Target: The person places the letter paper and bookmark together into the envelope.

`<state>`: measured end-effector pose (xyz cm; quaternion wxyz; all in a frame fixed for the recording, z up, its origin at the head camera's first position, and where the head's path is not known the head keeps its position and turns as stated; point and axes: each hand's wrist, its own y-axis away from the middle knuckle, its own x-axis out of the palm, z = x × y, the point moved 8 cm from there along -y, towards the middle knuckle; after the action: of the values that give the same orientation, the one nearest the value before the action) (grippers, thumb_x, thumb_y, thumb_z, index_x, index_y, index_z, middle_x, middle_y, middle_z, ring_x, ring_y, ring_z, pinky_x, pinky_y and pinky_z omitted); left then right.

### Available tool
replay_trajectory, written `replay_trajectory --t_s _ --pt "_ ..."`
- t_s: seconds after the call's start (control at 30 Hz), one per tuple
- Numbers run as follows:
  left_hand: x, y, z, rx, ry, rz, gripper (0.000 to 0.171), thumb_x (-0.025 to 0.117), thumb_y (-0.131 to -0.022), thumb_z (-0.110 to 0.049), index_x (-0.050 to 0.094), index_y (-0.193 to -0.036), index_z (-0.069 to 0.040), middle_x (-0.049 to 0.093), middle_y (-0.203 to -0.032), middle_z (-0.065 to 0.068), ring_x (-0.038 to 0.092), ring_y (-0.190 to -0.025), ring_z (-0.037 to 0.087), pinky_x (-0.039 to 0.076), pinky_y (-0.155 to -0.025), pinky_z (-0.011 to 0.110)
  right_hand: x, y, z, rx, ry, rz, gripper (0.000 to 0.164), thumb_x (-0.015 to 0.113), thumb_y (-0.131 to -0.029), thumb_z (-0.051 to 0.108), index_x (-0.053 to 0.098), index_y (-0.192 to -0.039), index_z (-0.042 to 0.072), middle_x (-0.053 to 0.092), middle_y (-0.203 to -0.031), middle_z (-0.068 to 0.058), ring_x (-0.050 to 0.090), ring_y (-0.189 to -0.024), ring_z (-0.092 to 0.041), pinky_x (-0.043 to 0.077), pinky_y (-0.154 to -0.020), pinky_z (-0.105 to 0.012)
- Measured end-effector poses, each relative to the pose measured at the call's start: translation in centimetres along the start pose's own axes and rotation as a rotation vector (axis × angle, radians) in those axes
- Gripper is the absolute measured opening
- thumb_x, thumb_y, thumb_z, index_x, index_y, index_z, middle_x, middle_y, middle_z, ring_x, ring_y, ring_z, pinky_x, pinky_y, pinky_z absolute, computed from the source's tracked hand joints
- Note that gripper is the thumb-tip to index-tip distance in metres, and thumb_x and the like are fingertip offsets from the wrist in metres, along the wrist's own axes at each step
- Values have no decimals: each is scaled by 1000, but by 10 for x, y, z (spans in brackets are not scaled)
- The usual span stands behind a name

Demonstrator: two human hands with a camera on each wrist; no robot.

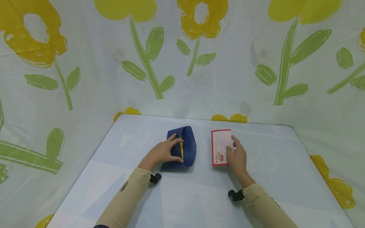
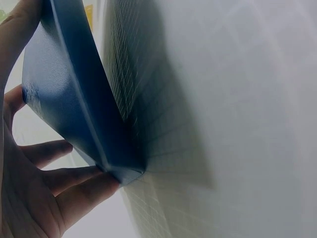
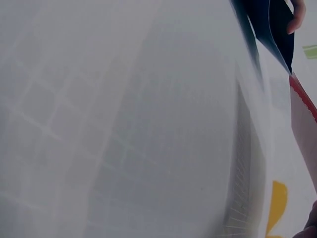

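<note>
In the head view a dark blue envelope (image 1: 174,153) lies left of centre, its flap (image 1: 189,147) folded out to the right. A yellow strip (image 1: 181,146) shows inside its mouth. My left hand (image 1: 162,152) grips the envelope, thumb and fingers spread along the mouth; the left wrist view has the fingers (image 2: 81,191) against the envelope's edge. To the right, my right hand (image 1: 237,155) pinches a pink card (image 1: 220,145) with a red border and a small printed picture. The card's left edge faces the flap across a gap. At the right wrist view's edge, only part of the card (image 3: 302,119) shows.
Both hands work over a pale table (image 1: 182,202) with a faint printed pattern. Behind it hangs a white sheet (image 1: 228,85) with yellow flowers and green leaves. A small black device (image 1: 236,195) sits at the right wrist, a similar one (image 1: 155,178) at the left.
</note>
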<state>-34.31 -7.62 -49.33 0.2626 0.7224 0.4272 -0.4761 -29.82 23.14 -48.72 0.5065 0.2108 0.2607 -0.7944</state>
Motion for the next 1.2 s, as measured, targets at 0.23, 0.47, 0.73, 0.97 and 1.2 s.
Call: replay_trajectory --t_s 0.23,0.47,0.73,0.97,1.2 --pt "-1 0 0 13 4 -4 90 62 -56 -80 37 -135 -46 18 -154 1 53 -115 35 45 -90 49 2 3 5 10 5 13 54 55 -92 23 36 -143 19 53 -121 -13 49 -96 -26 45 -83 -43" --pt "-1 0 0 17 -3 -8 89 63 -56 -80 36 -135 -47 18 -154 1 54 -113 35 45 -90 49 5 2 10 -16 -4 0 55 56 -92 22 36 -143 20 54 -118 -13 48 -92 -25 44 -80 -41" --pt "2 -1 1 15 -23 6 88 62 -57 -80 35 -135 -47 18 -154 1 54 -115 34 45 -91 47 14 2 9 -3 -14 28 53 55 -93 22 36 -143 22 54 -116 -11 48 -92 -24 41 -78 -37" --pt "0 -1 0 16 -10 4 89 64 -58 -78 37 -136 -44 18 -154 3 55 -112 36 45 -90 48 18 3 16 -26 -20 24 53 56 -92 21 38 -142 21 55 -112 -10 48 -91 -23 40 -75 -35" --pt "0 -1 0 8 -18 4 88 64 -58 -78 36 -135 -46 18 -154 1 54 -114 35 46 -90 47 25 4 22 -12 -29 36 55 56 -92 23 37 -142 24 54 -114 -8 47 -92 -22 41 -77 -35"
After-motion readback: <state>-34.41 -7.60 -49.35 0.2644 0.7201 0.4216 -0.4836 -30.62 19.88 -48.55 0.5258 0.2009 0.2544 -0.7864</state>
